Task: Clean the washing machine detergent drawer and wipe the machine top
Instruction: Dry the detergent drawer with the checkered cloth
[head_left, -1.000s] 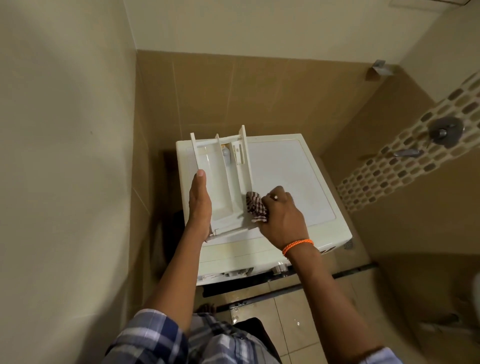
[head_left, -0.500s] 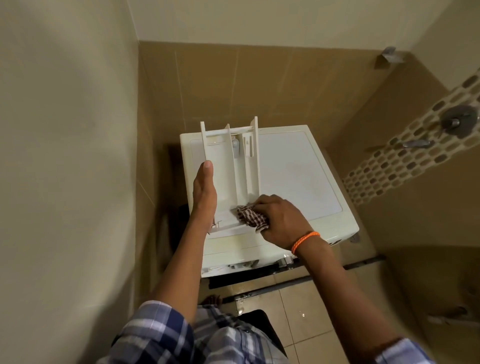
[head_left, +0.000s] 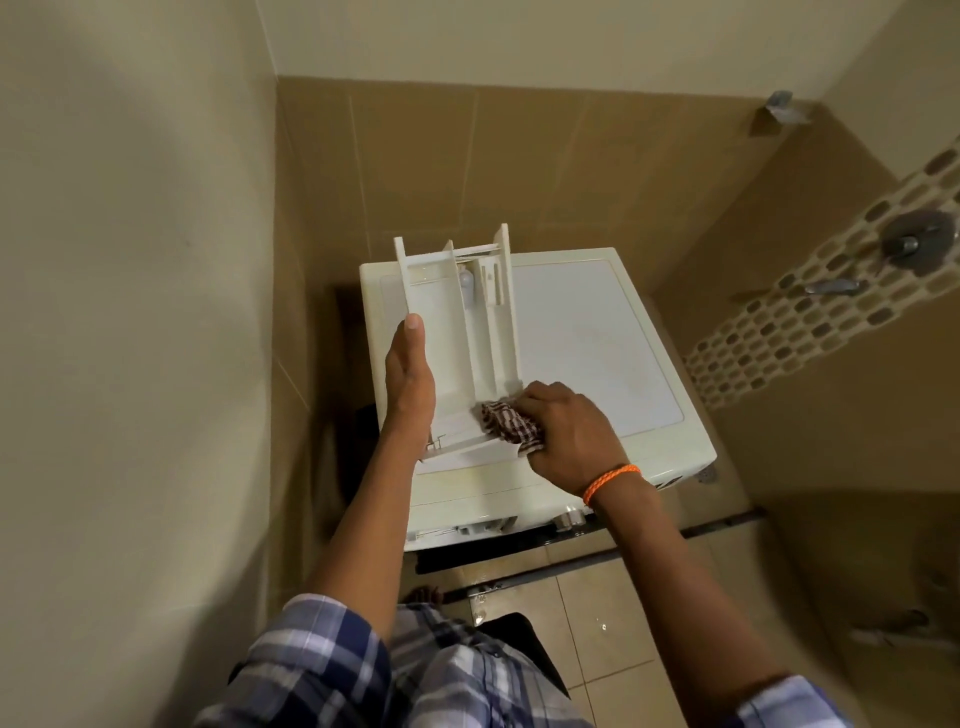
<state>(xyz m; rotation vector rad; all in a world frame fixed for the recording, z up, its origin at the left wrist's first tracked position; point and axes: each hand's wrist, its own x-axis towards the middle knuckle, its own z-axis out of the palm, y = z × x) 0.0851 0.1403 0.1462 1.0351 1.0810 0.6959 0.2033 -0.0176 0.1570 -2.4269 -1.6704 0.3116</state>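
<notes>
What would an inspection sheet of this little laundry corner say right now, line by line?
Surface: the washing machine top is white, and the drawer lies on its left part.
Job's things: the detergent drawer is out of the machine, compartments facing up; a checked cloth is at its near end.
Clutter: nothing seen on the top besides the drawer and cloth.
Grip: the left hand rests flat along the drawer's left wall; the right hand holds the cloth bunched.
Cables: nothing seen.
Surroundings: tiled walls, a mosaic strip with a shower valve on the right, and a wet-looking tiled floor.
</notes>
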